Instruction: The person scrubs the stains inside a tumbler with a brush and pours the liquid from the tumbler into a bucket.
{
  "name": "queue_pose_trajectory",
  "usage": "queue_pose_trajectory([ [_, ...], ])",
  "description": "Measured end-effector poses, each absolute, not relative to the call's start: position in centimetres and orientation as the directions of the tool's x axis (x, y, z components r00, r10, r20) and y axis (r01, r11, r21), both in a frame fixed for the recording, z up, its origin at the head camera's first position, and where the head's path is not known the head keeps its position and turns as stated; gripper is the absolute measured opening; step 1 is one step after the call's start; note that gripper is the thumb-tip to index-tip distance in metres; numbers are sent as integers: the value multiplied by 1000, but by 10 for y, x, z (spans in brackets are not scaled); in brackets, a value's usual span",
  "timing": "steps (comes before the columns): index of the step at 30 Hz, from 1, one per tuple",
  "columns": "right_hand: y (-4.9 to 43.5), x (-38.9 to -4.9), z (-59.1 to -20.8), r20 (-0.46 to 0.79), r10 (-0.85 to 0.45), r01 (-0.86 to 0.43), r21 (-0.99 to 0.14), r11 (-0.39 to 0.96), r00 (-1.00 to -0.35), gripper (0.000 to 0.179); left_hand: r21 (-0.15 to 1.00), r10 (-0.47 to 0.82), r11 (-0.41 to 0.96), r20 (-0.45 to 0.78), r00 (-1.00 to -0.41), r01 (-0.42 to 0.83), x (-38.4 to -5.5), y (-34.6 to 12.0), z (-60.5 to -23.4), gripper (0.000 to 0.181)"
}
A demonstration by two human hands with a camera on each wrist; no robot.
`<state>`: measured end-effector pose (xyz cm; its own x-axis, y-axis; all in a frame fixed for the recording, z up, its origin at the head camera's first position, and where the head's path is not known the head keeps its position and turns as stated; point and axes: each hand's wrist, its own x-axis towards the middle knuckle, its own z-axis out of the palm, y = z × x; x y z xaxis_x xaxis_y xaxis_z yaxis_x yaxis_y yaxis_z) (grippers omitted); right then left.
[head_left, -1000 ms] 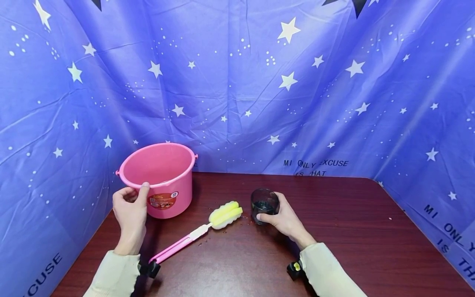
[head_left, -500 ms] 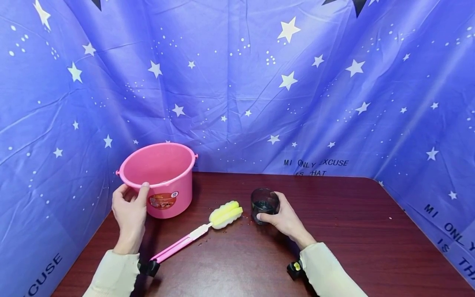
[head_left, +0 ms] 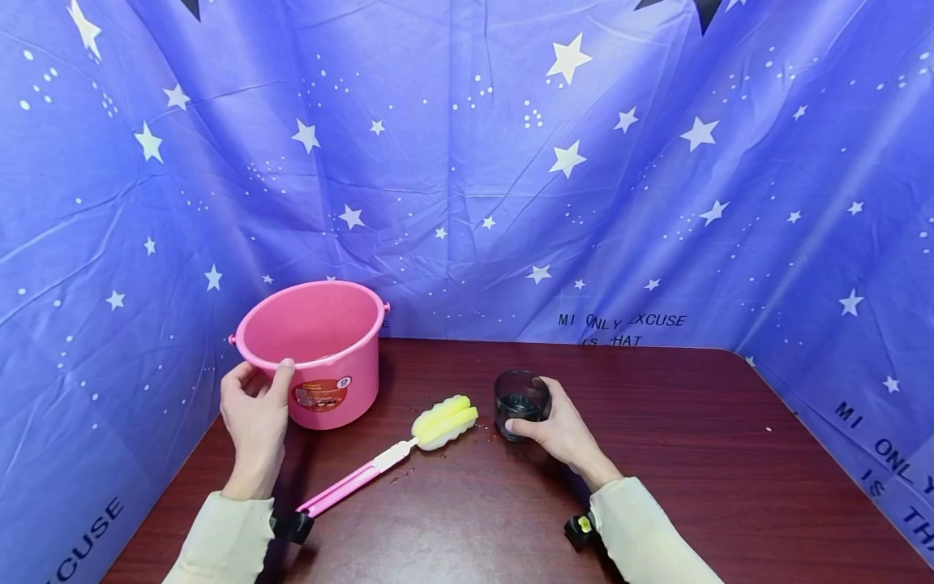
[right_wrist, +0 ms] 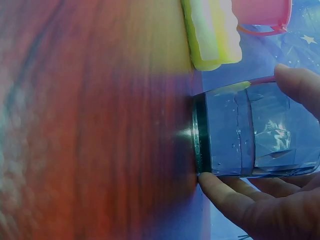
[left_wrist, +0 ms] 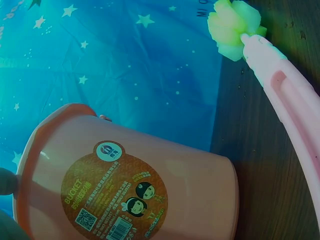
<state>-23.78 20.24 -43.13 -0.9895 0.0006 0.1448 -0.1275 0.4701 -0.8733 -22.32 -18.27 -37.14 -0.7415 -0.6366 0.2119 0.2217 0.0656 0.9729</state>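
Note:
A pink bucket (head_left: 357,385) with a round sticker stands upright at the left of the table. My left hand (head_left: 255,426) grips its near rim, thumb up at the edge and the other fingers bent beside it. In the left wrist view only a dark fingertip (left_wrist: 7,181) shows at the rim. My right hand (head_left: 565,436) holds a dark see-through glass (head_left: 515,412) upright on the table, thumb on the near side. Liquid shows in the glass in the right wrist view, with a fingertip (right_wrist: 207,181) down by its base.
Between bucket and glass lies a sponge bottle brush (head_left: 442,422), its pink handle (head_left: 343,488) reaching toward my left wrist. Water drops dot the dark red table (head_left: 467,519) around it. A blue star-printed cloth (head_left: 452,162) hangs behind and at both sides.

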Motion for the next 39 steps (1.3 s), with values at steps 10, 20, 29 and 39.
queue_pose_trajectory([
  [10, 204, -238, -425, 144, 19, -119, -877, 465, -989, 84, 969, -651, 55, 218, -727, 241, -224, -183, -372, 60],
  [20, 205, -238, -423, 172, 22, -144, -883, 446, -985, 84, 969, -657, 63, 221, -721, 240, -223, -181, -371, 59],
  [29, 205, -239, -424, 198, 22, -169, -885, 433, -980, 85, 968, -654, 57, 220, -724, 243, -223, -181, -371, 57],
  [39, 205, -239, -424, 241, 20, -210, -878, 430, -970, 84, 970, -633, 54, 216, -743, 236, -222, -182, -372, 59],
])
